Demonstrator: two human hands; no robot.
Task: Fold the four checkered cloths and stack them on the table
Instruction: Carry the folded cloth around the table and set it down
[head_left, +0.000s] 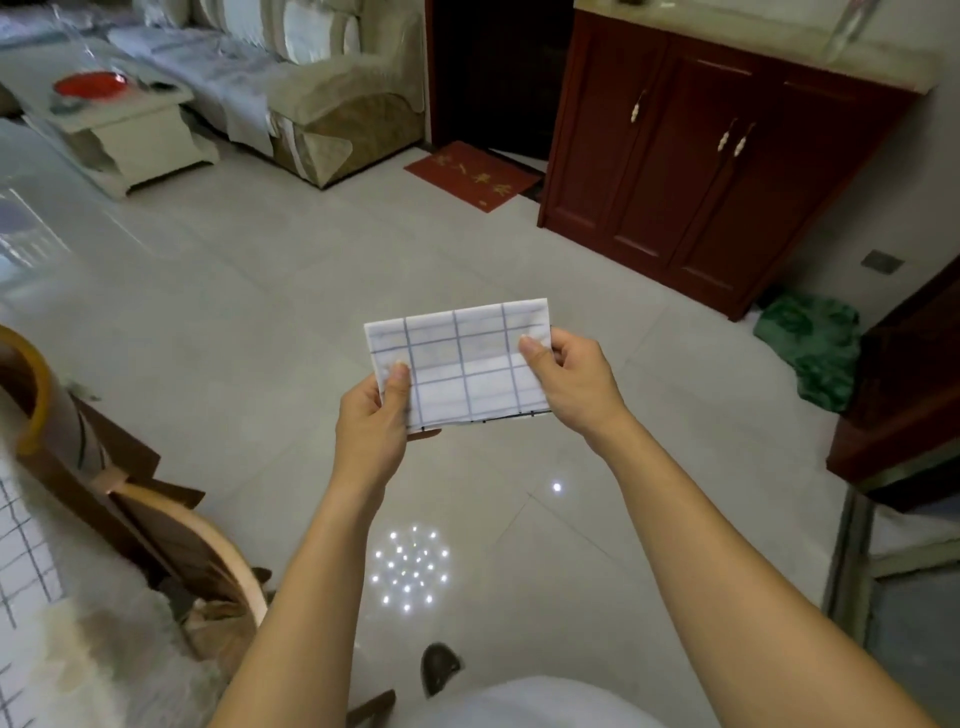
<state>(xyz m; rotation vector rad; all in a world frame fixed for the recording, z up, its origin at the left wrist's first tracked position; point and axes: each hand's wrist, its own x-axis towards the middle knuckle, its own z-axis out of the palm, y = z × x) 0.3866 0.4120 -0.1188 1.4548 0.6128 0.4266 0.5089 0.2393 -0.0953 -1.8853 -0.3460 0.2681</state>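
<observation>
Head cam view from where I'm watching: one folded checkered cloth (462, 364) is up in the air out front, over the tiled floor (249, 291), held between both hands. It's a white rectangle with a dark grid, long axis running left to right and tipped a little, right end higher and further away. Flat face is toward the camera.

Left hand (371, 426) is clamped on the lower left corner, thumb on top. Right hand (571, 384) is pinching the right edge, thumb pressed on the front face. So both are closed on the cloth, arms stretched forward.

I count two checkered pieces total: the held one, plus more white grid fabric (23, 545) poking in at the far left edge next to something fluffy and white. Can't tell how many cloths that bit is.

Further out: a wooden chair (156, 519) at lower left, a dark red cabinet (701, 171) with three doors at upper right, and a crumpled green cloth (810, 348) on the floor beside it. One red doormat (472, 174) by the doorway has gold characters on it, too blurry for me to read. Sofa (337, 104) and a low white surface (130, 135) with a red dish (91, 85) are way back on the left.
</observation>
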